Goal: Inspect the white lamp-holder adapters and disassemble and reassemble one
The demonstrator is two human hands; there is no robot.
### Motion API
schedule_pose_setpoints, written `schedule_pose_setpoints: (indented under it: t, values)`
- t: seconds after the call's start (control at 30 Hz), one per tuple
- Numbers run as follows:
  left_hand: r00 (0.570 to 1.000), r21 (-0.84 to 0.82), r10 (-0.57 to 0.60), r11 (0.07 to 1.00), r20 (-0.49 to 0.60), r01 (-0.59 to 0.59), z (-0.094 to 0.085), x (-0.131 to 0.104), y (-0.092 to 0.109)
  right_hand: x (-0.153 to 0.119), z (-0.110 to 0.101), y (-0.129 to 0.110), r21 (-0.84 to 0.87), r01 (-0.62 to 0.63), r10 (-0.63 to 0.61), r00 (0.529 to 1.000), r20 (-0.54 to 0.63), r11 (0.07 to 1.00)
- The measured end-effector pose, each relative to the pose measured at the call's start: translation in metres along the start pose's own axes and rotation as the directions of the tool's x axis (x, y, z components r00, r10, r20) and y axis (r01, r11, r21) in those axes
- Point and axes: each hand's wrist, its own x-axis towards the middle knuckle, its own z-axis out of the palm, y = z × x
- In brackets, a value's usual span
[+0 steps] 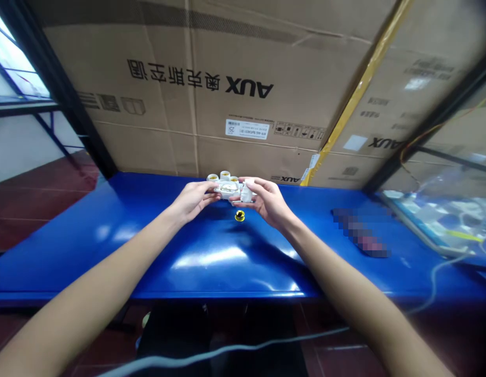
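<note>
My left hand (193, 200) pinches the left end of a small white plastic case (228, 189) with a shallow recess, just above the blue table. In my right hand (271, 202) is a small white block-like piece (246, 192), its fingers closed round it at the right end of the case. Whether the two white pieces touch, I cannot tell. Several round white cups (224, 175) with yellow insides show right behind the case; their link to it is hidden. Below the hands, a small yellow round piece (240, 215) with a black centre lies on the table.
A large cardboard box (168, 131) stands along the back of the blue table (121, 241). On the right lie a dark blurred-out object (360, 233) and a tray (427, 225) of blue and white items. A pale cable (235, 347) hangs across the front.
</note>
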Motion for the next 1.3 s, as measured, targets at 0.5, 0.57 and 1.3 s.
schedule_pose_setpoints:
  t: [0.5, 0.57, 1.3]
  values:
    - [0.969, 0.101, -0.074, 0.994, 0.236, 0.051, 0.011, -0.014, -0.011, 0.000, -0.016, 0.017, -0.827, 0.461, -0.459, 0.840, 0.290, 0.321]
    - [0.965, 0.102, -0.074, 0.994, 0.250, 0.050, 0.012, -0.015, -0.013, 0.000, -0.016, 0.020, -0.837, 0.455, -0.452, 0.842, 0.294, 0.304]
    - [0.986, 0.108, -0.005, 0.994, 0.169, -0.014, 0.017, -0.013, -0.013, 0.007, -0.009, 0.021, -0.510, 0.130, -0.203, 0.975, -0.090, 0.850]
